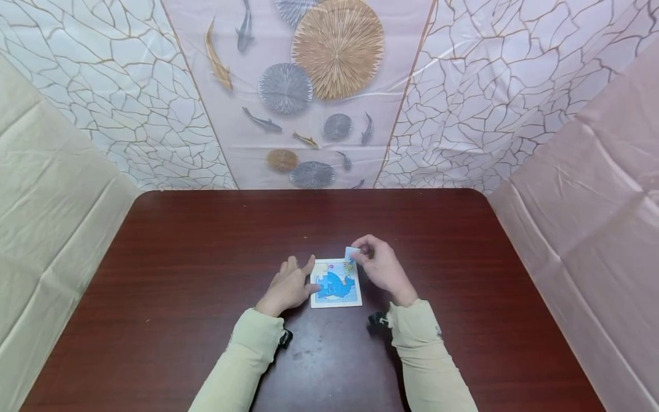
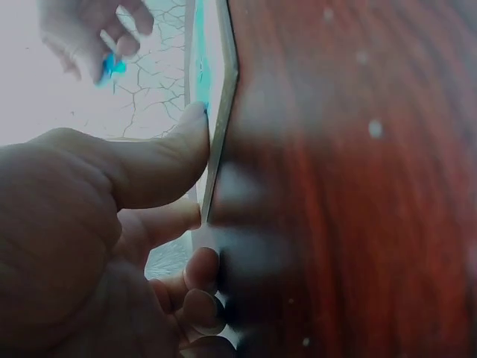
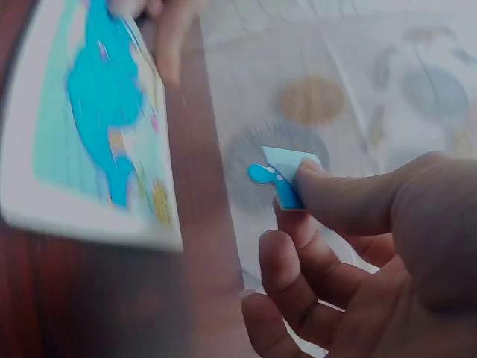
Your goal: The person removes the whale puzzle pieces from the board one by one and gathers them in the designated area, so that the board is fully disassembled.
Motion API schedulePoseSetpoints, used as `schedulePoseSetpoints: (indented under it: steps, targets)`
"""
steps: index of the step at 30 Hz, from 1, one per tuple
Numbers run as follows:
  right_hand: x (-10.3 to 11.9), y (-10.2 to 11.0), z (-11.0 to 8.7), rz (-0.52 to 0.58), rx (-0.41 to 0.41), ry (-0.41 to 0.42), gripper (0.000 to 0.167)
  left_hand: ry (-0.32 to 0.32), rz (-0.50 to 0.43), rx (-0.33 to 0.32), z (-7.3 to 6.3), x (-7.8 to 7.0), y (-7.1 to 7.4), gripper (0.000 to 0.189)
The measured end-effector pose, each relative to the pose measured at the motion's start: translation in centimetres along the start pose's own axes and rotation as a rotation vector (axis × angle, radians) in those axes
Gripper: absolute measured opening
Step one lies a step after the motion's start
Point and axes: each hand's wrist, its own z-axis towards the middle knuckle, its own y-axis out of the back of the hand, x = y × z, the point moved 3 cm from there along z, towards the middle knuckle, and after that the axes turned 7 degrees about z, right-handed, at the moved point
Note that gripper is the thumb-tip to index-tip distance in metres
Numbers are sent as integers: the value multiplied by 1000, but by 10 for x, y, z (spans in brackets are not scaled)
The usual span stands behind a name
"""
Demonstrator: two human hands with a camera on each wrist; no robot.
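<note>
Right hand (image 1: 382, 266) has the piece (image 3: 289, 176) pinched, mid-frame in the right wrist view. Probably light, stiff card or wood, so edges are best. Left hand (image 1: 288, 287), fingers spread, presses the central puzzle (image 1: 336, 285).

worktop (image 1: 195, 246): dark red-brown wood grain, glossy, far corners rounded. white-rimmed puzzle board (image 1: 337, 305) lies on it about mid-width, blue animal picture up. small pale specks (image 2: 375, 128) dot the surface.

both forearms (image 1: 432, 366) reach forward, the left hand (image 1: 286, 289) spread, the right hand (image 1: 384, 270) pinching, its fingers (image 3: 280, 259) curled.
</note>
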Motion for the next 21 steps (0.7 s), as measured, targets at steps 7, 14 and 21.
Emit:
schedulePoseSetpoints:
  steps: [7,14,21]
  targets:
    - [-22,33,-4,-60,-15,-76,18,-14,-6,-3,-1,2,0,72]
    - [-36,48,-5,-118,16,-104,16,-20,-10,0,-1,2,1,72]
    - [-45,47,-5,-126,41,-181,16,-24,-8,-2,-1,2,0,72]
